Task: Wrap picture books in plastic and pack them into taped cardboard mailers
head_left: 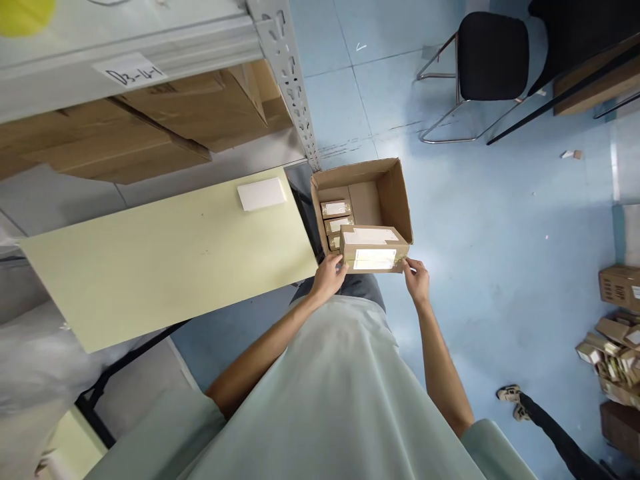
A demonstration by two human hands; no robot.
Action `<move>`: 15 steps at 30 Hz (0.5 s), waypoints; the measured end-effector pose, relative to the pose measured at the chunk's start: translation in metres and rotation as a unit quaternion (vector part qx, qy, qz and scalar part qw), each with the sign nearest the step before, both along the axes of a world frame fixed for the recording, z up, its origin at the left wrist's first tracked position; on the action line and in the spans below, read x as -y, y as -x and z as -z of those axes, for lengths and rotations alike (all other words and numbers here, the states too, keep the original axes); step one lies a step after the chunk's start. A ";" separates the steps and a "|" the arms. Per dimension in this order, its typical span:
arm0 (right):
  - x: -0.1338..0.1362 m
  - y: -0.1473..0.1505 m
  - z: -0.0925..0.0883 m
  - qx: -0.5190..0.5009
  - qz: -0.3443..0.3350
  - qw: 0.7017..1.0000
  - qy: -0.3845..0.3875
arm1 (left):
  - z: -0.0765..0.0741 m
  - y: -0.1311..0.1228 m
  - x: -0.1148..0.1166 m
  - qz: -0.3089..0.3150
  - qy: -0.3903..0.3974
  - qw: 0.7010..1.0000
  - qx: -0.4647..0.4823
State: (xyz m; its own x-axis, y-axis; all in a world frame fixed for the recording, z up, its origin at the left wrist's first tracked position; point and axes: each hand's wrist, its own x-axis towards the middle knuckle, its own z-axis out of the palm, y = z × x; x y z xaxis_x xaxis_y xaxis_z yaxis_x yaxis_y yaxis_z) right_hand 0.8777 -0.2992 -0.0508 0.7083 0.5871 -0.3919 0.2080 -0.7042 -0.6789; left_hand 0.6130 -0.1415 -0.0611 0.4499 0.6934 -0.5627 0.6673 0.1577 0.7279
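Observation:
A small cardboard box (375, 250) with white labels on its top and near side is held level between my two hands. My left hand (330, 275) grips its left end, fingers closed on the edge. At the opposite end, my right hand (416, 277) pinches the corner. The held box is over the near part of a larger open carton (397, 200) and hides some of it. Inside that carton, along its left wall, several small labelled boxes (335, 209) stand in a row; brown cardboard shows on the carton's bottom.
Left of the carton is a pale yellow table (175, 247) bearing a white box (261, 194). A metal shelf post (287, 73) rises behind. A black chair (493, 57) stands far right; piled cartons (617, 340) and another person's leg (555, 427) are at lower right.

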 end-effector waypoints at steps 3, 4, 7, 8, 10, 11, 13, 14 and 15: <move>-0.021 -0.025 0.020 -0.025 -0.033 0.999 0.010 | 0.018 -0.021 -0.013 -0.022 0.012 0.999 -0.028; -0.028 -0.033 0.029 -0.034 -0.047 0.998 0.013 | 0.025 -0.029 -0.016 -0.035 0.018 0.999 -0.038; -0.051 -0.060 0.059 -0.074 -0.090 0.993 0.020 | 0.049 -0.056 -0.017 -0.075 0.033 0.994 -0.066; -0.059 -0.069 0.071 -0.090 -0.107 0.990 0.024 | 0.058 -0.065 -0.017 -0.089 0.037 0.993 -0.076; -0.076 -0.086 0.095 -0.118 -0.144 0.982 0.033 | 0.077 -0.083 -0.016 -0.113 0.039 0.988 -0.099; -0.085 -0.094 0.108 -0.127 -0.161 0.978 0.040 | 0.088 -0.092 -0.017 -0.124 0.041 0.985 -0.114; -0.102 -0.109 0.133 -0.136 -0.189 0.971 0.061 | 0.109 -0.107 -0.022 -0.144 0.046 0.977 -0.150; -0.110 -0.116 0.145 -0.139 -0.198 0.968 0.074 | 0.121 -0.113 -0.026 -0.150 0.049 0.973 -0.165; -0.118 -0.122 0.156 -0.142 -0.204 0.965 0.087 | 0.132 -0.118 -0.031 -0.152 0.051 0.972 -0.173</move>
State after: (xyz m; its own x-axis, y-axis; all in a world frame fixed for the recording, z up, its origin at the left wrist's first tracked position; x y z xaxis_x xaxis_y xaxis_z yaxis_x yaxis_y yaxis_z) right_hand 0.9996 -0.1812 -0.2066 0.2828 0.7021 -0.6535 0.3149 -0.7115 -0.6282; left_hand 0.7310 -0.1105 -0.1932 0.0039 0.6966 -0.7174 0.7808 0.4461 0.4374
